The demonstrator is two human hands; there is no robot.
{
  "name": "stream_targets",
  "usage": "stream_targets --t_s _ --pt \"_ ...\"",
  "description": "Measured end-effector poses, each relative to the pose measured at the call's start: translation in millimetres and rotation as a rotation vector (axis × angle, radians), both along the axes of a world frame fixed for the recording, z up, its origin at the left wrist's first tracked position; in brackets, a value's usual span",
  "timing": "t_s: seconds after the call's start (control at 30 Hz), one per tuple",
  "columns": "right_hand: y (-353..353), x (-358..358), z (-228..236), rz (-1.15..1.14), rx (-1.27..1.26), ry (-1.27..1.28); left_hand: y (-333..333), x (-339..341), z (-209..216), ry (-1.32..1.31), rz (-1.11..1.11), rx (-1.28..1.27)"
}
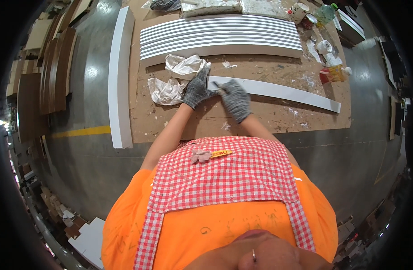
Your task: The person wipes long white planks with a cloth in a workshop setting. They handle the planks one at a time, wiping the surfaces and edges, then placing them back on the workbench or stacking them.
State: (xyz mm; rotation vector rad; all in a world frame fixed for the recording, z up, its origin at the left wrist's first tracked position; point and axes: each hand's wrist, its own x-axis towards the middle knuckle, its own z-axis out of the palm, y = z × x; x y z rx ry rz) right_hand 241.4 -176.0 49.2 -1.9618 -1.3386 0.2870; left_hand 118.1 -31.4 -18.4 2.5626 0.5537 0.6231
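Gloved hands at a worktable, seen from above. The white, narrow, flat strip [287, 92] begins beside the left fingers, passes beyond the right fingers and extends to their right. The left hand [198, 89], in a grey knit glove, has its fingers extended away from the body and its thumb spread toward the strip's end. The right hand [236, 101], in a matching glove, has its fingers bent together near that end; whether they pinch anything cannot be told.

Crumpled white cloths [167, 91] lie against and to the left of the left fingers, crowding that side. Beyond both hands, a stack of white-edged strips [220, 38] closes off the far side. Well to the right of the right fingers are a clear bottle of orange liquid [332, 74] and a white roll [323, 47]; a green plastic bottle [325, 14] stands farther off. To the left of the left fingers, past the cloths, a long white board [121, 81] runs along the table's side.

The right glove is blurred; a small dark shape at its fingertips cannot be identified, and both palms are hidden.

Nearer the body than the right fingers, the brown, stained tabletop [283, 118] is open to its near edge. The strip's far right end stops just inside the right edge.
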Motion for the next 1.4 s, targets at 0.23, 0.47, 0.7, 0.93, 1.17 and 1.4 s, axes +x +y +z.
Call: stream_targets --t_s 0.23,0.47,0.7,0.93,1.17,1.4 --pt "17 10 -2 -0.095 -0.092 -0.057 -3 0 16 0.014 0.036 -0.159" --pt "-47 53 -13 -0.307 -0.21 -0.285 -7 7 22 0.093 -0.032 -0.187" --pt "-248 259 -29 -0.95 -0.112 -0.107 -10 5 27 0.061 -0.005 -0.091" --pt "-85 109 -32 -0.353 -0.007 -0.228 -12 6 28 0.064 0.03 -0.077" --pt "-146 176 -55 -0.526 -0.079 -0.608 -16 5 27 0.086 0.044 0.038" --pt "-339 371 -37 -1.185 -0.135 -0.19 -19 12 31 0.069 0.042 0.006"
